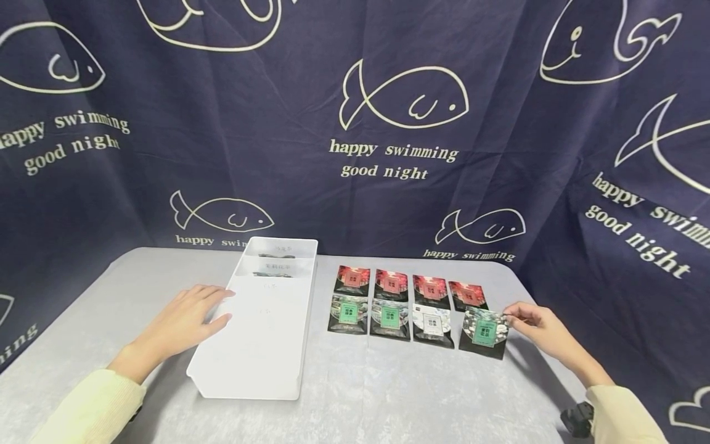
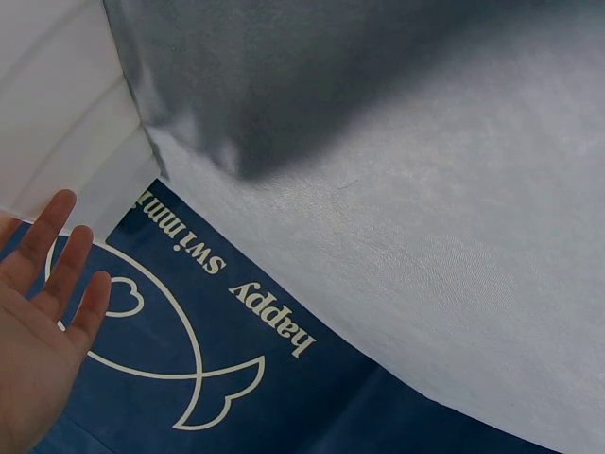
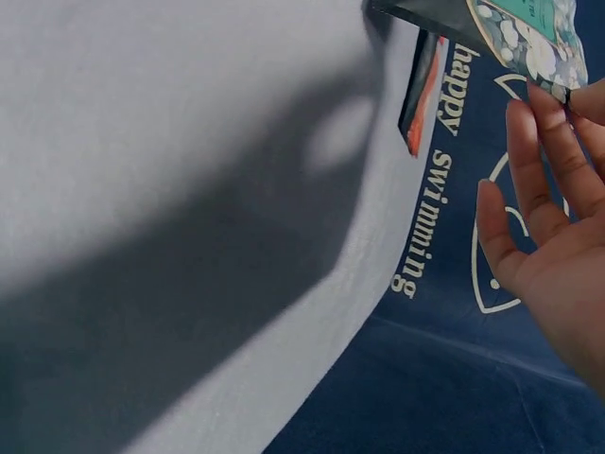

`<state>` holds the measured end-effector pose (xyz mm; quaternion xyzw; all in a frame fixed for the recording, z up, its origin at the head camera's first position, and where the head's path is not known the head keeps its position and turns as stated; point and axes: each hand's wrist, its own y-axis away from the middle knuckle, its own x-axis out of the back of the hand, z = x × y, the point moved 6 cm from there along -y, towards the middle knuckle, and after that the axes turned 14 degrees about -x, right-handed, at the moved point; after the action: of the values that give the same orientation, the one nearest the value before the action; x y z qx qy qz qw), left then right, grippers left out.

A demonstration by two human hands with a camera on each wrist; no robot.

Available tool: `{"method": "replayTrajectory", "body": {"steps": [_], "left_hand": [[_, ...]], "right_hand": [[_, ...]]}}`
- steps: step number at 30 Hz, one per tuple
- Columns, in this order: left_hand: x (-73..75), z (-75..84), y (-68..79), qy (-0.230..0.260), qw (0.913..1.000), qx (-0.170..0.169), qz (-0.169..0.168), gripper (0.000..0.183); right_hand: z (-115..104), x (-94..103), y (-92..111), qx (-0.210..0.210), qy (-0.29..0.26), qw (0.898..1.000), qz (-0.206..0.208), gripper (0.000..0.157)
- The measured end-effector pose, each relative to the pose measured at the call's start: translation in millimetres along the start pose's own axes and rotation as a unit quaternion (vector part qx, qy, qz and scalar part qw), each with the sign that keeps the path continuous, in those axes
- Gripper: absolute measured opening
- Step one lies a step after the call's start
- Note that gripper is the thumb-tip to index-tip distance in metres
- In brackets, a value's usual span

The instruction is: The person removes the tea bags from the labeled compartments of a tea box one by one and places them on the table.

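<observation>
My right hand pinches the top right corner of a tea sachet with a green label and white flowers. The right wrist view shows the same sachet between thumb and fingertips, lifted off the cloth. My left hand rests with its fingers spread along the left rim of a long white divided box. In the left wrist view, those fingers are straight beside the box wall. Dark sachets peek out of the two rear compartments, which bear handwritten labels.
Right of the box, red sachets form a back row. In front lie two green-label sachets and a white-label sachet. A grey cloth covers the table, and a dark blue fish-print curtain hangs behind and at both sides.
</observation>
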<state>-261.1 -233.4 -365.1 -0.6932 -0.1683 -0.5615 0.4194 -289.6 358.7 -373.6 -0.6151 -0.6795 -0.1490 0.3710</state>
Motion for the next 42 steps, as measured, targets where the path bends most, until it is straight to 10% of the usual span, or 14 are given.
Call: {"method": "replayTrajectory", "body": {"steps": [42], "left_hand": [[1.2, 1.2, 0.3, 0.001, 1.0, 0.003, 0.001, 0.039]], "right_hand": [[23.9, -21.4, -18.6, -0.081, 0.11, 0.99, 0.036, 0.019]]}}
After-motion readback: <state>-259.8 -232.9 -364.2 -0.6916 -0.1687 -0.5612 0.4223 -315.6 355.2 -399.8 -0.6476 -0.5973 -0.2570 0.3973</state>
